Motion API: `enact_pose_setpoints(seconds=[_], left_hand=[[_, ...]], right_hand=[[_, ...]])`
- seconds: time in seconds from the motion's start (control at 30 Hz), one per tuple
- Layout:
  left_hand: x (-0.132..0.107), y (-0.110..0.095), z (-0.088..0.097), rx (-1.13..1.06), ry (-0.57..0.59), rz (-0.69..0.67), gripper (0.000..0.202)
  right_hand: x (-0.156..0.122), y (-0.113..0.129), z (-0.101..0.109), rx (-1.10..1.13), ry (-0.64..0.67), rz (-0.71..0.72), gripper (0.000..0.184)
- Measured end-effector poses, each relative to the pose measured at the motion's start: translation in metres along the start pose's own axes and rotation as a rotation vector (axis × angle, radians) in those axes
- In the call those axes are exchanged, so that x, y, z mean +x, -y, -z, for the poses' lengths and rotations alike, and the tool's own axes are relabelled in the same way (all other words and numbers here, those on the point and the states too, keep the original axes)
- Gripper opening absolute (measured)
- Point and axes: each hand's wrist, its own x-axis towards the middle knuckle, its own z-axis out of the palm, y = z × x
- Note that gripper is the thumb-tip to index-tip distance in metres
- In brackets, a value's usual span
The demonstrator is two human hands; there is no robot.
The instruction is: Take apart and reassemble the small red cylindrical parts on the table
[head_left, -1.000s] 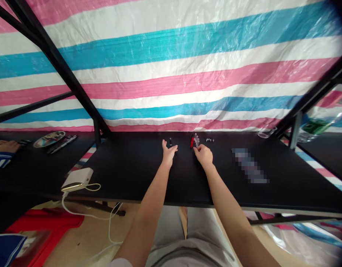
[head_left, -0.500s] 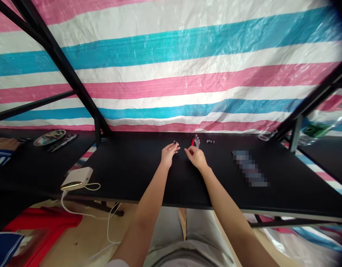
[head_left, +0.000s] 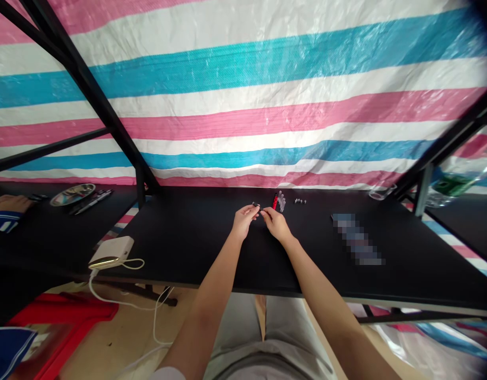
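Note:
Both my hands meet above the far middle of the black table (head_left: 196, 248). My left hand (head_left: 243, 220) pinches a small dark part (head_left: 255, 205) at its fingertips. My right hand (head_left: 274, 222) is closed in a pinch, its fingertips touching the same part from the right. Just beyond them lie a red piece (head_left: 274, 201) and a cluster of small clear and grey pieces (head_left: 282, 201). A short row of tiny dark parts (head_left: 299, 201) lies further right.
A white power bank (head_left: 111, 252) with a cable sits at the table's left front edge. On the left table are a metal dish (head_left: 72, 193), pens (head_left: 93, 200) and another person's hand (head_left: 8, 203). A clear cup (head_left: 378, 192) stands far right. A striped tarp hangs behind.
My left hand picked the small dark part off the table and turned palm inward. My right hand left the cluster of pieces and moved left to meet it.

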Motion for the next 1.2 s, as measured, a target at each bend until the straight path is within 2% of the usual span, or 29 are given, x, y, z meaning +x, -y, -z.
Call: enact_pose_setpoints(seconds=[0.5, 0.6, 0.73, 0.83, 0.97, 1.2], left_hand=[[0.002, 0.003, 0.0, 0.003, -0.175, -0.074, 0.032], [0.004, 0.003, 0.003, 0.002, -0.208, -0.08, 0.033], [0.003, 0.0, 0.003, 0.072, -0.224, -0.08, 0.033], [0.001, -0.001, 0.001, 0.153, -0.223, -0.108, 0.031], [-0.001, 0.006, -0.004, 0.249, -0.176, -0.173, 0.029], [-0.006, 0.021, -0.014, 0.56, -0.021, -0.263, 0.022]], right_hand=[[0.003, 0.001, -0.003, -0.013, -0.135, 0.062, 0.026], [0.006, 0.001, -0.001, -0.123, -0.117, 0.009, 0.021], [0.003, -0.001, 0.005, -0.238, -0.052, -0.161, 0.011], [-0.003, -0.006, 0.012, -0.275, -0.022, -0.283, 0.007], [-0.009, -0.015, 0.024, -0.25, -0.063, -0.36, 0.007], [-0.009, -0.019, 0.036, -0.032, -0.134, -0.349, 0.014]])
